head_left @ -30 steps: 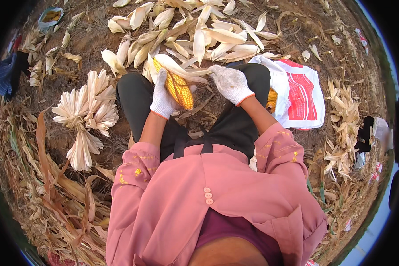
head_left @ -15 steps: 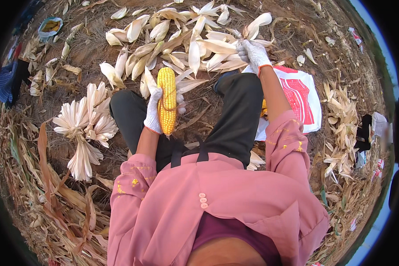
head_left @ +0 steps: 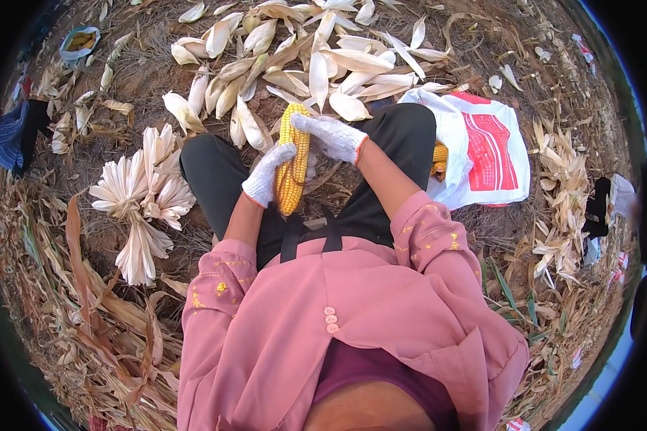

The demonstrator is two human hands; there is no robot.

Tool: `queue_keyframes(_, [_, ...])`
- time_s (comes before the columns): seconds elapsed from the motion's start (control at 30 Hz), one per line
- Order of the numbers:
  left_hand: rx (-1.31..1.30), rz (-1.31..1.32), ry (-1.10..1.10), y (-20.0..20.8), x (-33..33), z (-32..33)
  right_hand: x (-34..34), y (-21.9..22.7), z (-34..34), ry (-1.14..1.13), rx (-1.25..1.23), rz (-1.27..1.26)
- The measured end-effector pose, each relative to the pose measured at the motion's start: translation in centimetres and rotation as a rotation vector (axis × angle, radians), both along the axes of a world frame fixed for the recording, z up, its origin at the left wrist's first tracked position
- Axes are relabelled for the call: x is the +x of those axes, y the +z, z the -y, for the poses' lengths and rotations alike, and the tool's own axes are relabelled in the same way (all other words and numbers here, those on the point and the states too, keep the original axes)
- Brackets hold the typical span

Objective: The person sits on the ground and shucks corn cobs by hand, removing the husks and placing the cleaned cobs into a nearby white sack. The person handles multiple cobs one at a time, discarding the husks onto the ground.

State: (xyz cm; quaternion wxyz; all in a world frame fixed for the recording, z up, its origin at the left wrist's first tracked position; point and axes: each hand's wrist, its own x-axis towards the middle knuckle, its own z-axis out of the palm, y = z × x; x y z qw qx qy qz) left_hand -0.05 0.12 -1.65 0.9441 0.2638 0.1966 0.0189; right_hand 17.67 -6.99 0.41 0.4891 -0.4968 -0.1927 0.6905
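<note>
A bare yellow corn cob (head_left: pixel 292 172) stands nearly upright between my knees, its husk gone. My left hand (head_left: pixel 267 174), in a white knit glove, wraps round its lower half. Gloved the same way, my right hand (head_left: pixel 334 136) grips the upper part from the right side. The undersides of both hands' fingers are partly hidden behind the cob. Pale stripped husks (head_left: pixel 352 61) lie heaped on the ground just beyond the cob.
By my right knee lies a white and red sack (head_left: pixel 514 151) with yellow cobs (head_left: pixel 440 159) in its mouth. Fanned husk bundles (head_left: pixel 133 197) lie to my left. Dry stalks and leaves (head_left: pixel 93 309) cover the near left, and a small bag (head_left: pixel 80 44) sits far left.
My right hand has come back from the far husk pile, let go of the husk it held there, and taken hold of the cob's upper end. The cob has shifted slightly right.
</note>
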Motion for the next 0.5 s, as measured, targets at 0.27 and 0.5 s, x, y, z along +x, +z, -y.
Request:
queue_keyframes(0.27, [0.439,0.041,0.126,3.9,1.5,0.5,0.3,3.8,-0.4,-0.464,0.193,0.079])
queue_keyframes(0.5, [0.983,-0.090,0.254,4.0,3.2,1.8,0.5,4.1,0.1,-0.583,0.103,0.101])
